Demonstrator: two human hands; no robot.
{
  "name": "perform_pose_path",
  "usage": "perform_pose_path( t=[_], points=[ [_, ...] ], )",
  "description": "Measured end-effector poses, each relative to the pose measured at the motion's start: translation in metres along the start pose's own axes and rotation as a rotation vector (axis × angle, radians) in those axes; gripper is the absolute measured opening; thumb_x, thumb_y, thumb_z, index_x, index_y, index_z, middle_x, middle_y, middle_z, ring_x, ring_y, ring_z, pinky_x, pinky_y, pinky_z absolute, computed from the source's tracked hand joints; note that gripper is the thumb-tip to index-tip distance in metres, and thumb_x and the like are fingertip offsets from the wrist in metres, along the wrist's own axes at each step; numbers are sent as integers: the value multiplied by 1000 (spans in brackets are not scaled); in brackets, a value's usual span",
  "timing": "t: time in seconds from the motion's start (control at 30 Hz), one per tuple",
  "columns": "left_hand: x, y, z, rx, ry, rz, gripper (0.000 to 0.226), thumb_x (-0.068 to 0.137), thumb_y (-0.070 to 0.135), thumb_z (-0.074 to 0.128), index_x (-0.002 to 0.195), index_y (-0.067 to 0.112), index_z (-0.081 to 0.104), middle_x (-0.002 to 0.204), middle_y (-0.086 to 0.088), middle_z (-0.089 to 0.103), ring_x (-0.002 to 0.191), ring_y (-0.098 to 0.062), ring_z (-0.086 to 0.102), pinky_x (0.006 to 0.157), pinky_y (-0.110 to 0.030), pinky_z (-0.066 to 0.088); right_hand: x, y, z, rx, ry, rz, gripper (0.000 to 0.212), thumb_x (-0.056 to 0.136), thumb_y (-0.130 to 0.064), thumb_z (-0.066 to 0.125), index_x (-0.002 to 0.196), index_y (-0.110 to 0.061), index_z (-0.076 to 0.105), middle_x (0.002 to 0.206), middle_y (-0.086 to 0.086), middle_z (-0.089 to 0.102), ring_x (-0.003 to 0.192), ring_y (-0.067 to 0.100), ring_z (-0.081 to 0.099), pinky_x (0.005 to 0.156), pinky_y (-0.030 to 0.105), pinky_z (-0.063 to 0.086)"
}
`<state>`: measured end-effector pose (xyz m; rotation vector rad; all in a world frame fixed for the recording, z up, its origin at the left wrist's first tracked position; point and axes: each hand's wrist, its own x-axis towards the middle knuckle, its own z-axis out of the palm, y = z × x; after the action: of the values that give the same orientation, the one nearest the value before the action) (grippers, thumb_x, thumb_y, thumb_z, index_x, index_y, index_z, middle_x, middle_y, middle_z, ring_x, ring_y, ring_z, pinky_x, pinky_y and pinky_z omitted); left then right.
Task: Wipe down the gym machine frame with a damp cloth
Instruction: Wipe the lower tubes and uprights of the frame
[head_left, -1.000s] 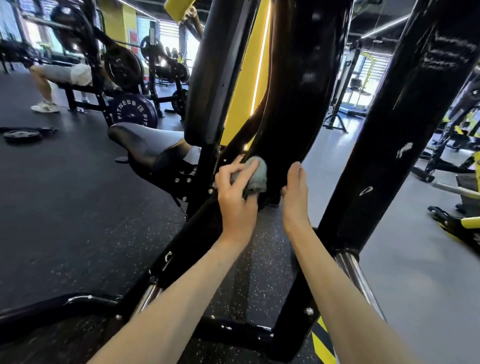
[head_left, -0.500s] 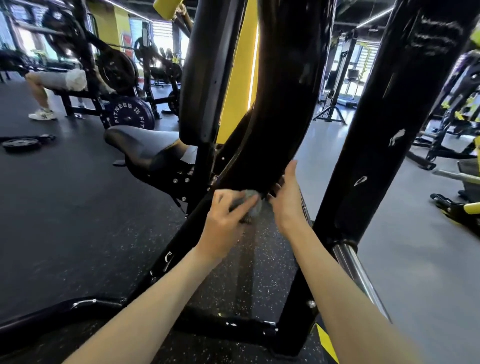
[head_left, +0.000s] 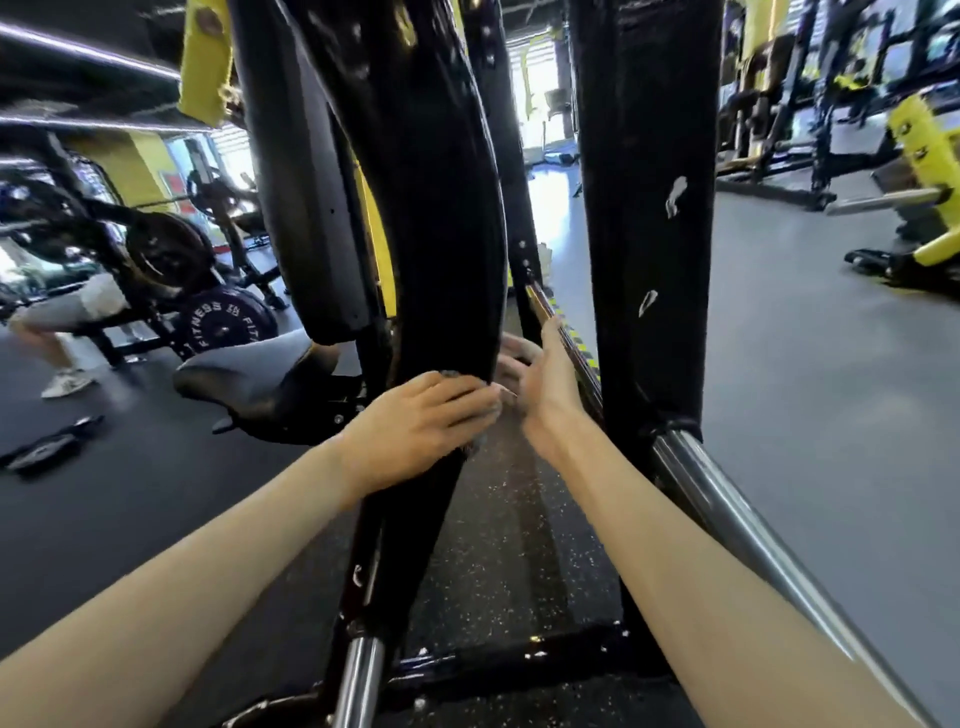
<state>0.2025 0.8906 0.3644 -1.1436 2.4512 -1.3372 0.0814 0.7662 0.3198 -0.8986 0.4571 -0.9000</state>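
Lettering on a black weight plate (head_left: 224, 323) at the left reads "FITNESS" and "FIT"; the characters between them are too blurred to read. No other writing is legible.

Central to the view is the machine frame (head_left: 431, 234), a glossy black curved beam. Its long axis runs nearly upright from the top edge down towards the speckled floor (head_left: 498, 561), bowing to the right at mid-height and slanting back to the left lower down.

Left hand (head_left: 421, 426) lies across the lower beam with fingers nearly straight and pointing right, pressing the cloth (head_left: 450, 373) flat against the metal. Only a grey sliver of cloth shows at the edge of the fingers.

Right hand (head_left: 545, 384) sits just beside the beam's right edge, between it and a chipped black post (head_left: 649, 234). It is released and holds nothing, with the palm turned towards the beam. Its fingertips are blurred, so contact with the beam cannot be judged.

Behind the beam to the left is a padded seat (head_left: 260, 379).
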Motion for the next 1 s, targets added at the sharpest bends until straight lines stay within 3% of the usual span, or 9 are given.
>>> perform_pose_path(
  t=[0.1, 0.23, 0.33, 0.43, 0.57, 0.67, 0.83, 0.93, 1.0],
  points=[
    [28, -28, -21, 180, -13, 61, 42, 87, 10, 34, 113, 13, 67, 125, -5, 63, 125, -22, 44, 97, -36, 30, 1, 1, 3, 7, 0, -8, 61, 98, -61, 26, 103, -15, 65, 76, -5, 72, 67, 8, 64, 60, 23, 43],
    [86, -73, -55, 378, 142, -336, 32, 87, 8, 46, 108, 18, 67, 129, -1, 61, 137, -20, 41, 108, -41, 10, -2, -3, 17, -9, -43, -8, 51, 102, -53, 24, 80, -20, 56, 46, -14, 54, 43, 0, 52, 47, 19, 36],
    [101, -75, -62, 396, 132, -458, 30, 85, 9, 41, 95, 12, 69, 115, -3, 66, 131, -21, 47, 108, -43, 11, -6, -8, 22, 5, -57, 20, 59, 100, -59, 19, 69, -21, 50, 41, -13, 40, 34, 3, 39, 41, 20, 29],
    [95, -46, -40, 437, 59, -316, 24, 83, 20, 47, 88, 15, 70, 101, -3, 67, 120, -21, 57, 109, -44, 20, -1, -10, 20, 58, -52, 8, 75, 95, -68, 12, 67, -15, 57, 46, -6, 48, 37, 7, 45, 41, 20, 33],
    [53, 15, -2, 433, -225, -133, 32, 85, 26, 48, 102, 14, 73, 111, -6, 67, 124, -27, 54, 115, -45, 14, -3, -10, 1, 48, -51, 89, 89, 84, -82, 12, 88, -19, 75, 93, 13, 71, 76, 23, 67, 72, 33, 50],
    [16, 38, 16, 393, -428, -7, 39, 88, 20, 38, 106, 9, 71, 115, -12, 66, 126, -32, 51, 116, -48, 4, -4, 0, -10, -75, -59, 130, 86, 88, -76, 13, 108, -12, 68, 88, 12, 71, 73, 20, 65, 79, 31, 48],
    [44, 15, 9, 437, -242, -58, 36, 84, 22, 39, 100, 13, 70, 115, -4, 66, 131, -28, 47, 117, -45, 2, -9, 8, -6, -145, -8, 111, 71, 92, -72, 25, 110, -19, 69, 107, 7, 72, 106, 22, 66, 95, 42, 52],
    [21, 14, 24, 451, -104, -131, 32, 84, 22, 46, 106, 15, 67, 125, -3, 61, 138, -24, 37, 117, -48, -4, -7, 11, -6, -147, -29, 117, 74, 91, -72, 24, 105, -18, 72, 105, 7, 73, 99, 22, 67, 92, 41, 52],
    [-28, 32, 41, 457, -121, -23, 37, 85, 19, 48, 117, 17, 66, 139, -1, 54, 142, -22, 27, 117, -46, -5, -4, 20, -5, -172, -29, 103, 76, 95, -67, 20, 111, -11, 69, 109, 10, 71, 97, 21, 65, 93, 37, 47]
  ],
)
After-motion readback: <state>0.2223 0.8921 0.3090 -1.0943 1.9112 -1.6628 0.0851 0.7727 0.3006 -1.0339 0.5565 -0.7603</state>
